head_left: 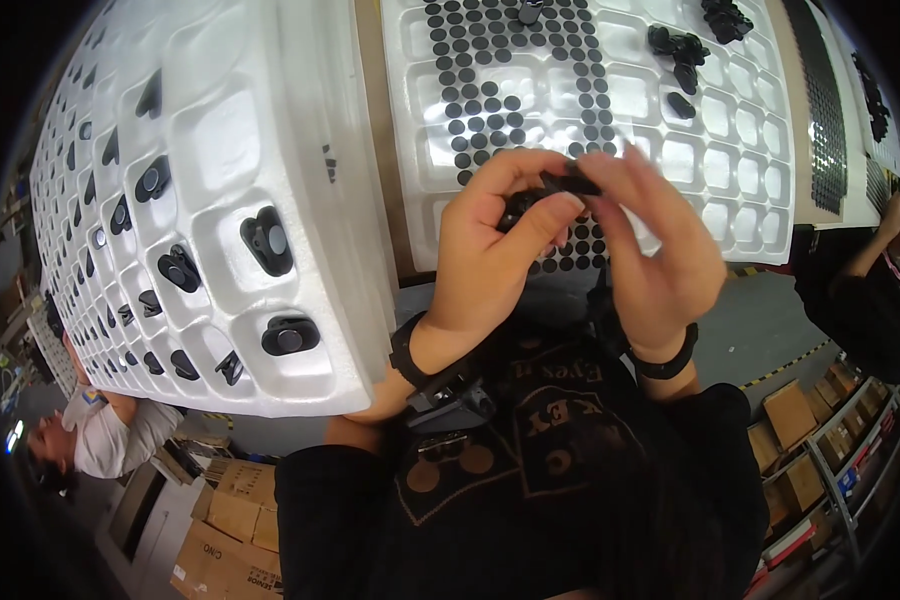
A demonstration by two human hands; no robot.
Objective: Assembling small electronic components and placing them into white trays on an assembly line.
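Note:
My left hand (492, 238) is closed around a small black plastic clip (517, 212), its thumb pressed over the front; the fingers hide most of the clip. At its fingertips a dark piece (572, 181) spans to my right hand (668, 250), whose thumb and fingers close on its far end, slightly smeared by motion. Whether the dark piece belongs to the clip, I cannot tell. Beneath both hands lies a clear sheet with rows of black round stickers (490, 103), spread over a white compartment tray (650, 150).
At the left, a stack of white foam trays (300, 390) rises high, black clips (268, 240) sitting in its compartments. Loose black clips (678, 45) lie at the tray's far right. Another sticker sheet (825, 125) is further right. Cardboard boxes (232, 535) and two people are nearby.

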